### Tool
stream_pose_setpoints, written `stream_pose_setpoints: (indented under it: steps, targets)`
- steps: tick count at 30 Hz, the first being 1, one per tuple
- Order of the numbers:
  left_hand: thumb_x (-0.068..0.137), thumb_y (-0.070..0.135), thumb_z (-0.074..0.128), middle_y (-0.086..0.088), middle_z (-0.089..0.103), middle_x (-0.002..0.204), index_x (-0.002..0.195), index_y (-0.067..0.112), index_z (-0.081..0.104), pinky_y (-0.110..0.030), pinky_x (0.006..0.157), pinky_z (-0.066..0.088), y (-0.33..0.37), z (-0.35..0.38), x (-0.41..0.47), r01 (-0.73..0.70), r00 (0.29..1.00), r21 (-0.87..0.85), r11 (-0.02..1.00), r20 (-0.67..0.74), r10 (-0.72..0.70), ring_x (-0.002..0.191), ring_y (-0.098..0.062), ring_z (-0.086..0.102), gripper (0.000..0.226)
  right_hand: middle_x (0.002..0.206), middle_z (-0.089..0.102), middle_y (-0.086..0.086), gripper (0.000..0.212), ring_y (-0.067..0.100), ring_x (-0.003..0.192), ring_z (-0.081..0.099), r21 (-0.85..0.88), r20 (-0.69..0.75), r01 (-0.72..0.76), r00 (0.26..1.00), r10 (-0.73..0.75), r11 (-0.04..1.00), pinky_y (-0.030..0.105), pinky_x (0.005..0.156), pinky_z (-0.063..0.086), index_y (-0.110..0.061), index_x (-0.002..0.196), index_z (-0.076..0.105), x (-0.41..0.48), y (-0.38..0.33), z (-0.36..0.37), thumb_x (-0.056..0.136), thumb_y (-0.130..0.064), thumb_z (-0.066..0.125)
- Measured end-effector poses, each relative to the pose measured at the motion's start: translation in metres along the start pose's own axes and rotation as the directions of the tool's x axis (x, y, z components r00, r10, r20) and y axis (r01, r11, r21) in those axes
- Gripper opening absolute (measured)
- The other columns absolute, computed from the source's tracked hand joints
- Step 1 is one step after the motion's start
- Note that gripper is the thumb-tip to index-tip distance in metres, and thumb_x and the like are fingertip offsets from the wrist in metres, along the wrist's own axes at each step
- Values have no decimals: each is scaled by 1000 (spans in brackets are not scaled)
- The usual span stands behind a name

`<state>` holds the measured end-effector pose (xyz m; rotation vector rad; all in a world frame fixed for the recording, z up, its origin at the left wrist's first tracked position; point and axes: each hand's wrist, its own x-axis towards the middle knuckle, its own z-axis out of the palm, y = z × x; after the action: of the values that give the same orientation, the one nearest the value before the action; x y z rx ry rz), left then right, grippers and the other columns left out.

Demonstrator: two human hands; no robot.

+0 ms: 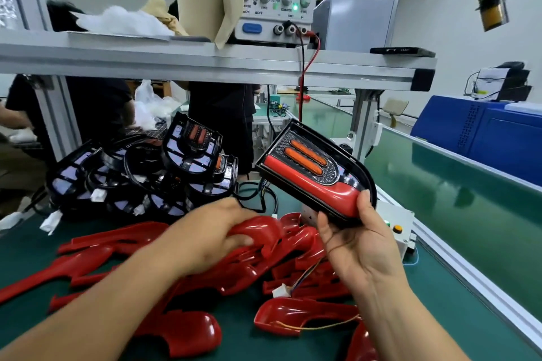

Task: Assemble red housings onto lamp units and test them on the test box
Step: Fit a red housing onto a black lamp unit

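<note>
Here, at middle left of the frame, a stack of bare black lamp units (pixel 140 179) lies on the green bench (pixel 29 249). Below it, a heap of red housings (pixel 96 246) spreads across the lower left and centre.

The left forearm enters from the lower left corner and reaches toward the centre. The left hand (pixel 217 231) is palm down, its fingers curled round the curved end of one red housing (pixel 264 231) on top of the heap (the hand is slightly blurred).

Right of centre, an assembled lamp unit (pixel 316 173) is held in the air above the heap. Its long axis runs diagonally from upper left to lower right, squared end at upper left and rounded end at the hand. Its face, with two orange strips and a red cover fitted, tilts toward the camera.

The right forearm rises from the bottom edge. The right hand (pixel 360 246) shows its palm and grips the unit's rounded end, thumb on the front and fingers wrapped behind.

Just beyond this hand sits the white test box (pixel 396 223), with an orange button. A green conveyor belt (pixel 469 199) fills the right side.
</note>
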<state>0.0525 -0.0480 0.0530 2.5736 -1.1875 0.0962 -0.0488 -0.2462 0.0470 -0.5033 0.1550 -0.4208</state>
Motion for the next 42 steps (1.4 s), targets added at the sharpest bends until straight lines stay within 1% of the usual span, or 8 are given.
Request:
stream_pose_setpoints:
  steps: [4, 9, 14, 18, 21, 32, 37, 42]
  targets:
    - [90, 35, 67, 29, 58, 97, 127, 45, 60, 2, 75, 38, -15, -25, -12, 86, 946, -102, 991, 319, -49, 84, 21, 55, 39, 116, 67, 21, 38, 43, 128, 50, 7, -13, -9, 1000, 9, 1000, 28, 55, 59, -4, 107, 63, 0, 0, 1, 87, -35, 58]
    - [91, 43, 63, 30, 57, 116, 132, 41, 58, -6, 94, 37, 0, -12, -2, 80, 864, -53, 995, 502, -43, 103, 14, 53, 41, 114, 67, 22, 43, 41, 123, 55, -18, 5, -6, 1000, 6, 1000, 28, 55, 59, -3, 108, 63, 0, 0, 0, 79, -35, 62]
    - [97, 34, 57, 8, 64, 127, 125, 33, 65, -19, 98, 42, 35, 21, 31, 134, 977, -21, 991, 167, -129, 115, -10, 58, 29, 128, 60, 26, 58, 46, 125, 51, -41, 10, -12, 1000, 13, 999, 28, 55, 59, 1, 124, 57, 1, 1, -2, 80, -36, 62]
    - [94, 42, 59, -2, 55, 131, 130, 26, 57, -40, 103, 45, 64, 55, 51, 228, 958, 141, 963, 144, -248, 123, -25, 52, 40, 100, 72, 17, 46, 33, 98, 66, -20, 31, 11, 999, -11, 1000, 28, 55, 58, -3, 109, 64, 0, 0, -3, 77, -36, 64]
    - [94, 45, 59, -5, 53, 128, 130, 19, 53, -44, 100, 46, 68, 67, 57, 244, 954, 251, 937, 113, -278, 122, -28, 49, 45, 104, 71, 19, 40, 37, 105, 63, -22, 15, 8, 1000, -8, 1000, 28, 56, 58, -4, 104, 65, 1, 0, -4, 80, -36, 63]
    - [83, 43, 72, 14, 65, 106, 111, 40, 64, -35, 99, 48, 32, 43, 29, 314, 949, -332, 890, 100, -298, 105, -10, 61, 29, 84, 74, 8, 29, 20, 70, 71, -20, 26, 45, 999, -44, 999, 28, 55, 58, -11, 90, 68, 2, -1, -3, 77, -36, 63]
    - [83, 51, 67, 22, 62, 105, 109, 51, 64, -35, 101, 41, 26, 33, -3, 209, 954, -208, 956, -173, -246, 108, -7, 54, 26, 84, 74, 8, 28, 20, 70, 72, -30, 28, 52, 998, -51, 998, 27, 55, 58, -10, 92, 67, 2, -3, -2, 80, -35, 61]
    - [81, 54, 65, 24, 58, 98, 102, 66, 59, -16, 86, 39, -1, 5, -54, 90, 962, -314, 945, -219, -164, 100, 10, 52, 25, 84, 74, 10, 30, 20, 70, 73, -21, 33, 50, 998, -49, 999, 28, 55, 58, -8, 94, 66, 3, -2, -4, 78, -34, 63]
